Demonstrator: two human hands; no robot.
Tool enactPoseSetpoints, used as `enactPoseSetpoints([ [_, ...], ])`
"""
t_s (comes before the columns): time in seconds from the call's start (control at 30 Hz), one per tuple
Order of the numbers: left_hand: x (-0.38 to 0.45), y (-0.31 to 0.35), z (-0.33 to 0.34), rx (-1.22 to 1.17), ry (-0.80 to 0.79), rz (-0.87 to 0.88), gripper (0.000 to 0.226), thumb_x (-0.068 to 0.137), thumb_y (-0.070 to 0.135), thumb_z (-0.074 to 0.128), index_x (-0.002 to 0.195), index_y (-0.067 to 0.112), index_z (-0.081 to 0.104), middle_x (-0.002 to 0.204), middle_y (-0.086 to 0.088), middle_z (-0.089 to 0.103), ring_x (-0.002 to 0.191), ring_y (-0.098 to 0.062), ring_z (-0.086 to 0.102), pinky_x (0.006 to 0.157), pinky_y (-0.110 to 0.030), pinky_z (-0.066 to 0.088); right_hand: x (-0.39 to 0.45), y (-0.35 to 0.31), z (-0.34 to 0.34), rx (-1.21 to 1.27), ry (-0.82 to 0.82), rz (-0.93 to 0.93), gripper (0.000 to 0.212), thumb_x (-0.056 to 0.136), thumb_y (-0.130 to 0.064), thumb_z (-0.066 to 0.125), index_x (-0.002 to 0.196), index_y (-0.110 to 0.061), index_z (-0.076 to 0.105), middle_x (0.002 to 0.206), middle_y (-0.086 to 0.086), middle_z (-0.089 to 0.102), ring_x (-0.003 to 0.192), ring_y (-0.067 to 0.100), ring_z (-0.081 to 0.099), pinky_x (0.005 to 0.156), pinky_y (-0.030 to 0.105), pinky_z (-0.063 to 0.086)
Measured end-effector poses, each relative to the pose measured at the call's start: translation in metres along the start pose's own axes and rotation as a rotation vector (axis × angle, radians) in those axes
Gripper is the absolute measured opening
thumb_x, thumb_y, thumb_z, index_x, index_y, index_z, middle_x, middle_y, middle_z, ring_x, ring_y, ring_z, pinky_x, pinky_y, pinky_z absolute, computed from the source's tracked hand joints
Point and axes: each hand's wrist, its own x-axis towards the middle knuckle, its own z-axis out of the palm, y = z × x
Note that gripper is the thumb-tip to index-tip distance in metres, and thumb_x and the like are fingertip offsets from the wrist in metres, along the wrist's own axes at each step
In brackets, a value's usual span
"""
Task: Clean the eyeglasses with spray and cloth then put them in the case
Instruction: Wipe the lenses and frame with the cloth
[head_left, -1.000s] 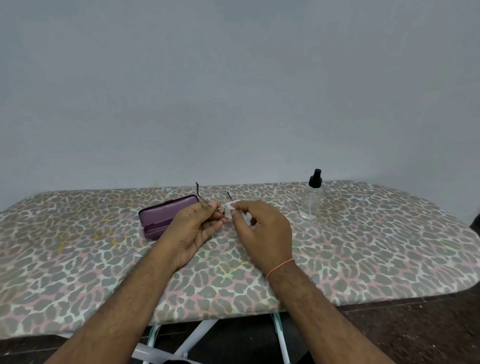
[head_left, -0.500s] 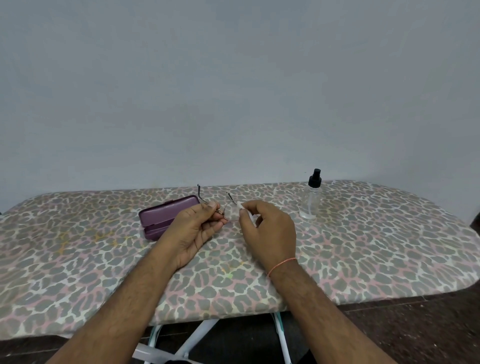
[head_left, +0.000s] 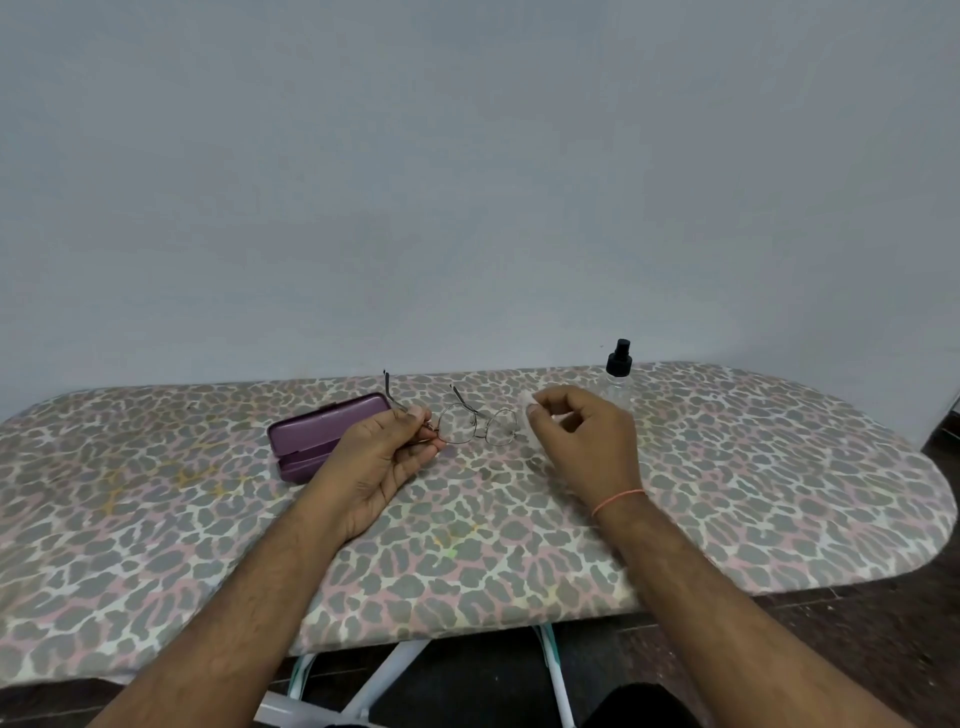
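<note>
Eyeglasses (head_left: 475, 425) pinched at one end by our left hand (head_left: 387, 460), lenses exposed for wiping.
Right hand (head_left: 582, 441) loosely curled around the white cloth (head_left: 530, 399); case (head_left: 324, 434) shut nearby.

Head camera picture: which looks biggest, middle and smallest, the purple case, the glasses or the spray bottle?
1. Purple case, biggest.
2. Glasses, about as wide but thin wire.
3. Spray bottle, smallest; it is farthest and partly hidden.
</note>
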Motion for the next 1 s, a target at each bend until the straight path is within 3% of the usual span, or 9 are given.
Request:
enactPoseSetpoints([
  [0.13,0.000,0.000,0.001,0.020,0.004,-0.009,0.018,0.106,0.015,0.065,0.102,0.001,0.074,0.086,-0.011,0.078,0.080,-0.015,0.080,0.067,-0.019,0.066,-0.001,0.010,0.001,-0.089,-0.095,0.041,0.006,0.089,-0.039,0.081,0.091,-0.033,0.083,0.080,-0.017,0.077,0.069,0.001,0.071,0.073,0.028,0.061],
  [0.3,-0.002,0.002,0.001,-0.018,0.007,-0.023,0.018,0.107,0.012,0.062,0.100,0.000,0.073,0.083,-0.011,0.076,0.074,-0.014,0.081,0.066,-0.020,0.066,-0.005,0.007,0.008,-0.184,-0.208,-0.066,0.012,0.088,-0.042,0.079,0.096,-0.036,0.083,0.078,-0.022,0.075,0.068,0.001,0.069,0.070,0.027,0.059],
  [0.4,-0.003,0.003,0.002,-0.026,0.002,-0.043,0.017,0.106,0.011,0.062,0.099,0.000,0.074,0.081,-0.010,0.075,0.073,-0.014,0.080,0.070,-0.021,0.067,-0.008,0.003,0.010,-0.202,-0.179,-0.162,0.014,0.093,-0.042,0.077,0.104,-0.036,0.084,0.079,-0.030,0.071,0.066,-0.003,0.064,0.066,0.021,0.051],
  [0.53,-0.004,0.004,0.003,-0.055,0.003,-0.051,0.018,0.107,0.011,0.061,0.098,0.001,0.073,0.074,-0.007,0.076,0.070,-0.013,0.080,0.065,-0.019,0.066,-0.006,0.003,0.011,-0.272,-0.097,-0.181,0.015,0.097,-0.041,0.073,0.108,-0.035,0.081,0.102,-0.021,0.078,0.074,-0.005,0.058,0.074,0.021,0.048],
  [0.63,-0.004,0.004,0.002,-0.084,0.010,-0.050,0.017,0.107,0.011,0.061,0.098,0.002,0.073,0.073,-0.007,0.076,0.068,-0.013,0.080,0.062,-0.018,0.065,-0.007,0.002,0.010,-0.303,-0.143,-0.145,0.014,0.092,-0.041,0.073,0.101,-0.034,0.081,0.090,-0.019,0.076,0.078,0.001,0.064,0.073,0.026,0.053],
  [0.77,-0.004,0.004,0.003,-0.080,0.008,-0.050,0.017,0.107,0.011,0.062,0.099,0.001,0.073,0.075,-0.007,0.076,0.068,-0.013,0.080,0.061,-0.018,0.064,-0.011,-0.001,0.014,-0.310,-0.196,-0.238,0.015,0.093,-0.044,0.073,0.103,-0.037,0.082,0.089,-0.022,0.075,0.067,-0.010,0.055,0.065,0.014,0.040],
  [0.9,-0.004,0.004,0.004,-0.065,-0.001,-0.055,0.019,0.107,0.012,0.061,0.097,0.001,0.073,0.073,-0.006,0.076,0.068,-0.012,0.080,0.062,-0.017,0.065,-0.010,-0.003,0.012,-0.300,-0.059,-0.228,0.019,0.100,-0.041,0.070,0.113,-0.033,0.081,0.108,-0.017,0.080,0.082,-0.002,0.063,0.077,0.021,0.048],
  [1.0,-0.004,0.004,0.002,-0.074,0.001,-0.056,0.018,0.107,0.012,0.062,0.098,0.001,0.073,0.073,-0.006,0.076,0.068,-0.012,0.080,0.062,-0.018,0.065,-0.007,-0.002,0.012,-0.363,-0.098,-0.139,0.020,0.097,-0.041,0.069,0.109,-0.031,0.081,0.101,-0.014,0.080,0.089,0.009,0.071,0.081,0.028,0.056],
])
